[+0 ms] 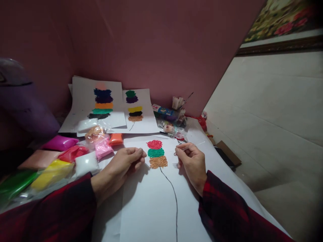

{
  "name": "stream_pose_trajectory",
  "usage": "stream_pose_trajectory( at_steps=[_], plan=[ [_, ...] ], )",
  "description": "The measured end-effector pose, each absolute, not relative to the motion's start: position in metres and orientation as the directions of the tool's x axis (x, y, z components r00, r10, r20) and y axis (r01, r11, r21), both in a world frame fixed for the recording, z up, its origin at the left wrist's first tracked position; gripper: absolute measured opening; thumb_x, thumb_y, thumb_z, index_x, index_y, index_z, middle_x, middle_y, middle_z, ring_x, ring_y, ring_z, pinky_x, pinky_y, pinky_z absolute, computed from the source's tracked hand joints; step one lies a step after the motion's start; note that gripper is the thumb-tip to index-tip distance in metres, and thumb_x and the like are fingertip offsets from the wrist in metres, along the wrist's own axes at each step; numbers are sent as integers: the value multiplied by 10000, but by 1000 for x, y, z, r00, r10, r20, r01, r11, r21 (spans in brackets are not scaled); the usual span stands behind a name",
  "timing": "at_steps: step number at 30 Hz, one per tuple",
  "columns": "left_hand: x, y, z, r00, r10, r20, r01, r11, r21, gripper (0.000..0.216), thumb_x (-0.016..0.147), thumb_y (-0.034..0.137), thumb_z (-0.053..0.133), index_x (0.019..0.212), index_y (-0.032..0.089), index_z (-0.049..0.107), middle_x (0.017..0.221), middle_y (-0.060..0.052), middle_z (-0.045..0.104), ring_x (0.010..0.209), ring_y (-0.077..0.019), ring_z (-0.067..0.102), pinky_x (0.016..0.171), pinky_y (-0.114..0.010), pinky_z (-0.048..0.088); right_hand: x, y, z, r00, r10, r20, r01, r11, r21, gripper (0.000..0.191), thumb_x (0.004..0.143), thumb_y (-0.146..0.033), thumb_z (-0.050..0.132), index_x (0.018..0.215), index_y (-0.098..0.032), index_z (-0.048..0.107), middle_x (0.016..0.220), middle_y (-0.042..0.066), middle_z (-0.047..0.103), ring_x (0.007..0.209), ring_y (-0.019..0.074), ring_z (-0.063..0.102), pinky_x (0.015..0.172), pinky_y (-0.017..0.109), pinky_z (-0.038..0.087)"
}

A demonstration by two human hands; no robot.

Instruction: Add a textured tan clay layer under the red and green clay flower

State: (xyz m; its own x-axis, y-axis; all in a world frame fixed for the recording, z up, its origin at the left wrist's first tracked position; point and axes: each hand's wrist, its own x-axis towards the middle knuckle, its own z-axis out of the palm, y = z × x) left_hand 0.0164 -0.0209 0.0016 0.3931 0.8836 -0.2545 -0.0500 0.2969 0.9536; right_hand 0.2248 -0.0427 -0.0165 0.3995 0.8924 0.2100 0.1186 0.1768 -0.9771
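Observation:
A white sheet lies in front of me with a stack of red, green and orange-brown clay patches above a thin black drawn line. My left hand rests on the sheet just left of the patches, its fingers curled and pinched together; whether they hold anything is hidden. My right hand sits right of the patches, fingers closed on a thin clear tool that points left toward the clay.
Bags of coloured clay in pink, red, yellow, green, white and orange lie at the left. Two finished clay sheets lean against the pink wall. A clutter of a box, brushes and wrappers sits behind. The table edge runs down the right.

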Motion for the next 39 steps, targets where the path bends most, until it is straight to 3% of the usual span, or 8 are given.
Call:
stream_pose_trajectory(
  at_steps=[4, 8, 12, 16, 22, 39],
  plan=[
    [16, -20, 3, 398, 877, -269, -95, 331, 939, 336, 834, 432, 554, 660, 145, 529, 507, 27, 419, 479, -72, 275, 450, -199, 186, 227, -41, -19, 355, 916, 186, 84, 167, -982, 211, 728, -330, 682, 813, -161, 589, 603, -38, 570, 362, 61, 467, 279, 171, 389],
    [16, -19, 7, 400, 880, -257, -150, 339, 929, 244, 730, 252, 679, 608, 138, 501, 539, 41, 403, 485, -52, 279, 443, -177, 187, 229, -38, -22, 319, 935, 154, 105, 126, -986, 232, 730, -352, 683, 807, -153, 594, 641, -24, 580, 357, 61, 466, 268, 175, 379],
    [16, -19, 7, 352, 889, -294, -211, 382, 900, 171, 647, 153, 733, 749, 118, 600, 630, 27, 479, 527, -48, 370, 481, -151, 273, 229, -36, -23, 293, 947, 133, 149, 92, -985, 194, 735, -330, 661, 765, -152, 589, 533, -56, 523, 332, 70, 444, 287, 191, 373],
    [17, -19, 4, 363, 876, -316, -204, 406, 891, 173, 697, 197, 729, 809, 118, 624, 657, 16, 501, 544, -49, 394, 502, -147, 300, 229, -37, -23, 252, 954, 163, 280, 89, -956, 128, 741, -274, 630, 714, -156, 588, 441, -71, 465, 347, 82, 422, 336, 201, 343],
    [18, -20, 3, 393, 862, -319, -135, 398, 907, 165, 734, 241, 714, 805, 120, 628, 620, 20, 493, 529, -52, 368, 475, -156, 248, 230, -37, -23, 208, 934, 292, 462, 169, -870, 92, 747, -219, 593, 692, -152, 625, 548, -23, 538, 495, 105, 461, 477, 233, 383],
    [17, -19, 2, 390, 859, -331, -113, 402, 909, 188, 723, 276, 709, 806, 136, 614, 581, 27, 492, 524, -74, 396, 500, -192, 290, 230, -35, -24, 193, 932, 306, 529, 164, -833, 93, 738, -191, 570, 688, -153, 638, 571, -18, 554, 521, 113, 467, 519, 248, 386]
  ],
)
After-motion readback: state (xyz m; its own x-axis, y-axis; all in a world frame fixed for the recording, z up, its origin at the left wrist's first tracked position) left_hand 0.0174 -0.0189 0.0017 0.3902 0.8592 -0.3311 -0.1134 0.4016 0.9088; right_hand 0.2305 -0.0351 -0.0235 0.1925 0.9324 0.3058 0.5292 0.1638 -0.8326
